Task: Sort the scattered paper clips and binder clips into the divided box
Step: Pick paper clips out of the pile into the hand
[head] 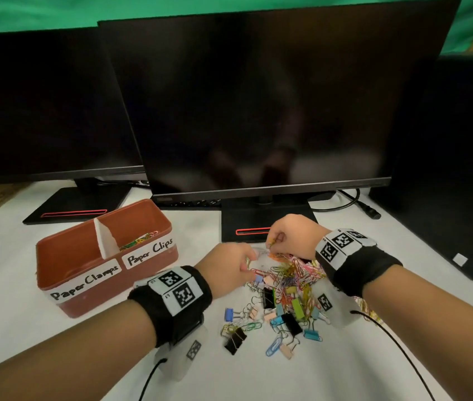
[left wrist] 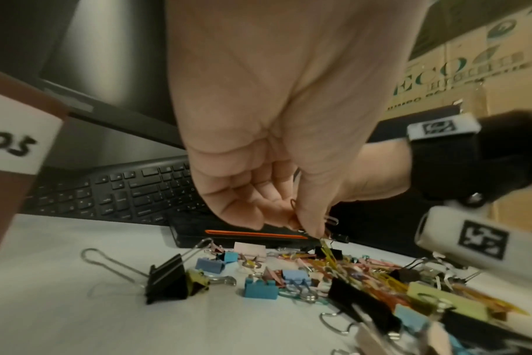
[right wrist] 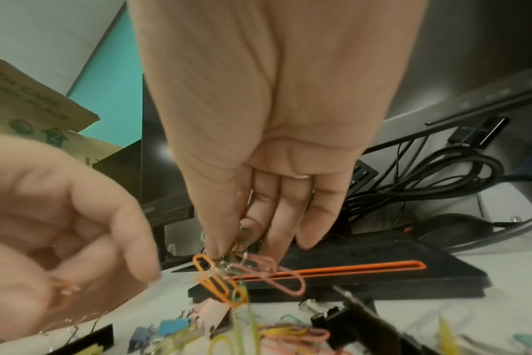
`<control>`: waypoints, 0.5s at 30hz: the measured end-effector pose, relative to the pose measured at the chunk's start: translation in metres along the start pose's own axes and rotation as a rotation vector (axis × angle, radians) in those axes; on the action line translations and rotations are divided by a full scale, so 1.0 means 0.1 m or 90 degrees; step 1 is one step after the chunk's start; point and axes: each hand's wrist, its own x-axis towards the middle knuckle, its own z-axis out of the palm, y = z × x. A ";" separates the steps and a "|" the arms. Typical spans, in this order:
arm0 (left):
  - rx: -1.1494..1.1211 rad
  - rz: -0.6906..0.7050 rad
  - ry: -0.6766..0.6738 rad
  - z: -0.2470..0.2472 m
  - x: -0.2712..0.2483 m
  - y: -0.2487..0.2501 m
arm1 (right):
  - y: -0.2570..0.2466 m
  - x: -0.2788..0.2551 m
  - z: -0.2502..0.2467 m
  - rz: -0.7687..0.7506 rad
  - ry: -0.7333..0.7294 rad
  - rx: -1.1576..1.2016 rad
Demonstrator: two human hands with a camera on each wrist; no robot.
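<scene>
Paper clips: your right hand pinched tangled bunch above pile; your left hand pinched clips too. Divided box left on surface.

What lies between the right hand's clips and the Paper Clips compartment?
The left hand hangs over the pile's left edge, roughly on that line. The right hand pinches tangled paper clips; past the left hand, bare tabletop leads to the open-topped compartment.
</scene>
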 end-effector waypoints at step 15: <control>0.064 -0.004 -0.093 0.17 0.52 0.14 | 0.27 -0.19 -0.13 0.012 0.022 0.021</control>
